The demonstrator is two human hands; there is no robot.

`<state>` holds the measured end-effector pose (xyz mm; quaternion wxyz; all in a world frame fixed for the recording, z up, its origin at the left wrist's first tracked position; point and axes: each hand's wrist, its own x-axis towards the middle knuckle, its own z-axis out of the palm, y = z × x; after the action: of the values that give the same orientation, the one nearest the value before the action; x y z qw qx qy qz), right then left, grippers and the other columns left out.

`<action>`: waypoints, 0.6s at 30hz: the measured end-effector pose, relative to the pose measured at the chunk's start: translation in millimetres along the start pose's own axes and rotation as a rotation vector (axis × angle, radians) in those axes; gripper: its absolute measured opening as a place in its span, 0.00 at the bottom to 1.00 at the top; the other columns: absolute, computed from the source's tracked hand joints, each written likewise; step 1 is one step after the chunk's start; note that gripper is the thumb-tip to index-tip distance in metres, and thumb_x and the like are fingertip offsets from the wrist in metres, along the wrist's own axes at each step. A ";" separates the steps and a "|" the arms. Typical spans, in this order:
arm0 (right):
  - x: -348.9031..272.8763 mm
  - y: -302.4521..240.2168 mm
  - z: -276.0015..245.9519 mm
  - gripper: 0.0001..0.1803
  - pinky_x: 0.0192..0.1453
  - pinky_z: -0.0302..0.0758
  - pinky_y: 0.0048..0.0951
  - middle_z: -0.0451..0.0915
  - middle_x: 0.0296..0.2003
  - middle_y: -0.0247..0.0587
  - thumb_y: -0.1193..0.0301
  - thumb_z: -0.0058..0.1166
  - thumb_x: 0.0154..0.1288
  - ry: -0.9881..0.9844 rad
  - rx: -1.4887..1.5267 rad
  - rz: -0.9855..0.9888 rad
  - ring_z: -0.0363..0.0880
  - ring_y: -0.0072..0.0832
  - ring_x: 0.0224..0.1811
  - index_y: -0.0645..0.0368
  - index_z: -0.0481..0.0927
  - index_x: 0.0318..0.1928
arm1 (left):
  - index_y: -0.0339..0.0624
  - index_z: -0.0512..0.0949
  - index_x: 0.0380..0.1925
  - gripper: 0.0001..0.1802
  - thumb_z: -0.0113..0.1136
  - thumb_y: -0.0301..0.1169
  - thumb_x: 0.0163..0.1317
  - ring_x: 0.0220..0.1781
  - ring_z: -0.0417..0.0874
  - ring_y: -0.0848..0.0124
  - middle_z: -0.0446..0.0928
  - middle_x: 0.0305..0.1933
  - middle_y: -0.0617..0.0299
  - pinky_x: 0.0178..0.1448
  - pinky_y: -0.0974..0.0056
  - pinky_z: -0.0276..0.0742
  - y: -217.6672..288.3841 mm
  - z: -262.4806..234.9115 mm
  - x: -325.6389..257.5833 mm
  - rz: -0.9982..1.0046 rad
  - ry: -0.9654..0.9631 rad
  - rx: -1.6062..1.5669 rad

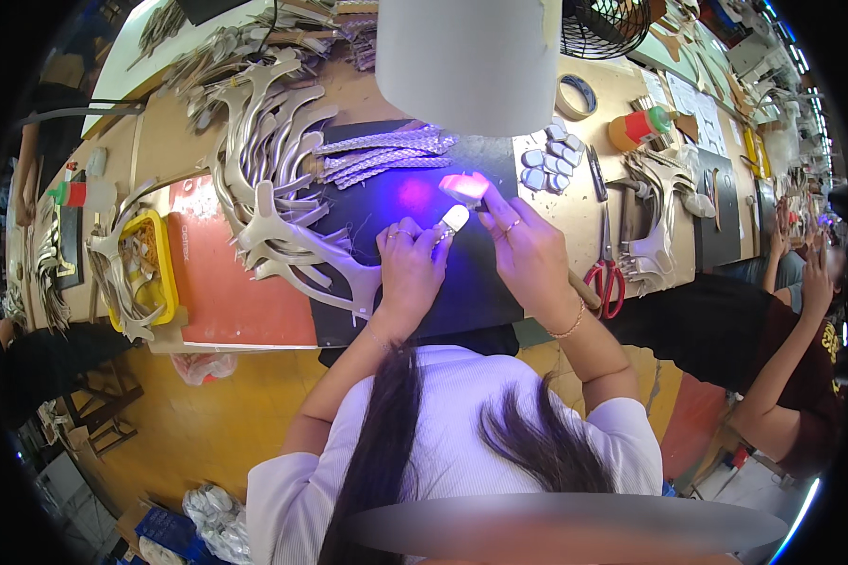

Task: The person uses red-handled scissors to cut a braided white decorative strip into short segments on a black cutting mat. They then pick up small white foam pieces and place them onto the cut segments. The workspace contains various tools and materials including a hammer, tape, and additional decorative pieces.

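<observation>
Over the dark mat (485, 282), my left hand (412, 271) is closed on a small pale tab with a rounded end (456, 218), tip pointing away from me. My right hand (531, 252) pinches a small shiny piece (464, 186) lit pink-white, just beyond the tab; glare hides its exact kind. A gap shows between the two pieces. Braided silvery straps (386, 155) lie in a bundle beyond my left hand. Left of it, a pile of pale metallic branching strap pieces (283, 231) reaches close to my wrist.
A large white cylindrical lamp-like body (469, 66) hangs ahead. Several small rounded pieces (551, 160), a tape roll (576, 97) and red-handled scissors (606, 282) lie to the right, near a red-and-green-topped bottle (641, 127). A yellow tray (165, 273) stands left. Co-workers sit at both sides.
</observation>
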<state>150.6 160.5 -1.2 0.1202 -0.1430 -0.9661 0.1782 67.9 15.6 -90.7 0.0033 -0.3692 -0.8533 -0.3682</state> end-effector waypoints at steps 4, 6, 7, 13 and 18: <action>-4.6 3.5 10.8 0.25 0.27 0.77 0.36 0.74 0.26 0.39 0.67 0.55 0.68 -0.116 -0.101 -0.038 0.77 0.37 0.23 0.46 0.73 0.66 | 0.42 0.85 0.33 0.09 0.70 0.33 0.54 0.40 0.75 0.61 0.73 0.31 0.59 0.53 0.54 0.65 -0.1 0.0 0.9 0.037 0.029 0.003; -6.8 9.7 15.2 0.26 0.26 0.76 0.36 0.73 0.26 0.39 0.67 0.55 0.68 -0.036 -0.018 -0.051 0.77 0.37 0.22 0.46 0.73 0.66 | 0.41 0.85 0.33 0.09 0.70 0.32 0.54 0.40 0.75 0.61 0.73 0.30 0.59 0.53 0.54 0.65 -0.6 0.6 2.9 0.045 0.034 0.008; -11.3 10.5 17.6 0.26 0.26 0.76 0.36 0.73 0.26 0.39 0.68 0.56 0.68 0.059 0.081 -0.041 0.77 0.37 0.22 0.46 0.73 0.66 | 0.41 0.85 0.33 0.09 0.70 0.32 0.54 0.40 0.75 0.61 0.73 0.30 0.59 0.52 0.54 0.65 -0.8 0.1 1.9 0.035 0.017 0.014; -21.5 13.0 33.4 0.27 0.27 0.76 0.37 0.73 0.27 0.40 0.70 0.56 0.67 0.015 0.081 -0.009 0.76 0.38 0.23 0.46 0.72 0.67 | 0.41 0.84 0.32 0.08 0.69 0.32 0.54 0.40 0.75 0.61 0.72 0.31 0.59 0.51 0.55 0.65 -1.8 0.2 1.6 0.049 0.027 0.010; -27.9 13.1 32.2 0.27 0.27 0.75 0.37 0.74 0.27 0.40 0.71 0.57 0.67 0.202 0.212 -0.050 0.76 0.38 0.23 0.48 0.73 0.67 | 0.40 0.83 0.33 0.08 0.67 0.31 0.55 0.40 0.74 0.60 0.71 0.32 0.58 0.52 0.53 0.65 -1.1 -0.6 0.5 0.031 0.004 -0.011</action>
<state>170.5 153.3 -40.5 0.2354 -0.1226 -0.9282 0.2608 66.7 15.1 -90.7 0.0083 -0.3816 -0.8454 -0.3737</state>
